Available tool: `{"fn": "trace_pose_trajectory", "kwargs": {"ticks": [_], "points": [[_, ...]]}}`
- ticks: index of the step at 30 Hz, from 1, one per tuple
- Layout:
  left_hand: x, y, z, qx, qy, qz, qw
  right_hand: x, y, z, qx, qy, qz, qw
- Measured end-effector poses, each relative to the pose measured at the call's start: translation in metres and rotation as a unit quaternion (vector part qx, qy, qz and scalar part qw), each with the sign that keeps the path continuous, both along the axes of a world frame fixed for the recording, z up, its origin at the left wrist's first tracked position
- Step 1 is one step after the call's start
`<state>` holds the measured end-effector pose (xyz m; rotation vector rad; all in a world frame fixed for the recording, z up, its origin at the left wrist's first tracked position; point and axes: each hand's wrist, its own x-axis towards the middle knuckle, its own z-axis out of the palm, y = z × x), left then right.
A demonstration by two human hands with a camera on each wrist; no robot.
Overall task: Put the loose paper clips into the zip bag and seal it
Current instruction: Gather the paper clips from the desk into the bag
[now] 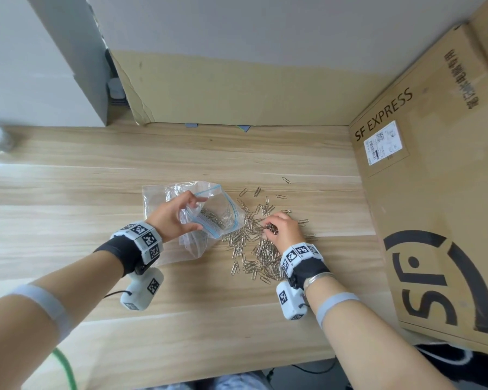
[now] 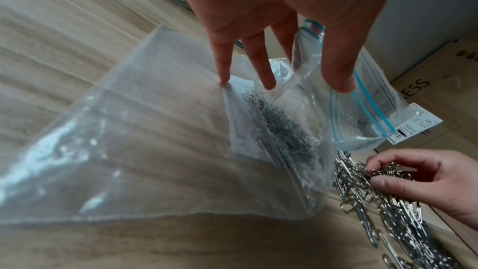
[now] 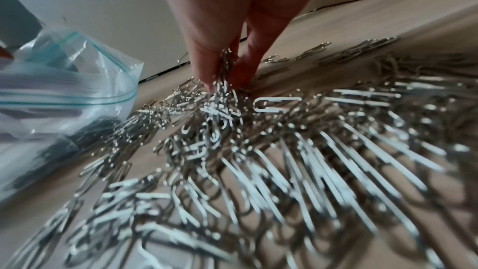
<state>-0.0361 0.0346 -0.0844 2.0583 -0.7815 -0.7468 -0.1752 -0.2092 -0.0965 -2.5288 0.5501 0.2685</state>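
The table [image 1: 96, 170] carries the zip bag [image 1: 209, 218] at centre, mouth open toward the right. The paper clips [image 1: 254, 249] lie heaped just right of it. The left hand [image 1: 171, 218] pinches the bag's rim, holding the mouth wide. The right hand [image 1: 282, 228] pinches a bunch of clips. Lift the bunch clear, then release it deep inside the mouth.

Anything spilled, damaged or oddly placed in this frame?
Only the expected spill: loose paper clips strewn over the table beside the zip bag. The cardboard backing behind has a torn, ragged left edge.
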Motion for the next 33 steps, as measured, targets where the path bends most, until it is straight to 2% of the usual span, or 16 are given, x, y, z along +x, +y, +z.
{"fn": "trace_pose_trajectory", "kwargs": {"ticks": [9, 15, 19, 22, 25, 28, 31, 33], "points": [[-0.005, 0.001, 0.011, -0.006, 0.033, 0.028, 0.999, 0.007, -0.005, 0.028, 0.026, -0.040, -0.030, 0.998], [-0.006, -0.001, 0.013, -0.025, 0.055, 0.041, 0.997, 0.040, 0.031, 0.071, 0.085, -0.137, 0.034, 0.986], [-0.010, 0.002, 0.009, -0.062, 0.092, 0.064, 0.992, 0.060, 0.065, 0.075, 0.106, -0.186, 0.097, 0.972], [-0.014, 0.005, 0.009, -0.089, 0.101, 0.081, 0.988, 0.064, 0.078, 0.066, 0.108, -0.169, 0.125, 0.972], [-0.016, 0.008, 0.009, -0.113, 0.109, 0.091, 0.983, 0.060, 0.082, 0.063, 0.135, -0.113, 0.157, 0.972], [-0.016, 0.013, 0.009, -0.125, 0.116, 0.096, 0.981, 0.056, 0.073, 0.069, 0.156, -0.105, 0.126, 0.974], [-0.015, 0.020, 0.010, -0.137, 0.127, 0.104, 0.977, 0.057, 0.056, 0.069, 0.091, -0.129, 0.054, 0.986], [-0.015, 0.023, 0.013, -0.146, 0.130, 0.116, 0.974, 0.059, 0.047, 0.065, 0.047, -0.064, 0.009, 0.997]]}}
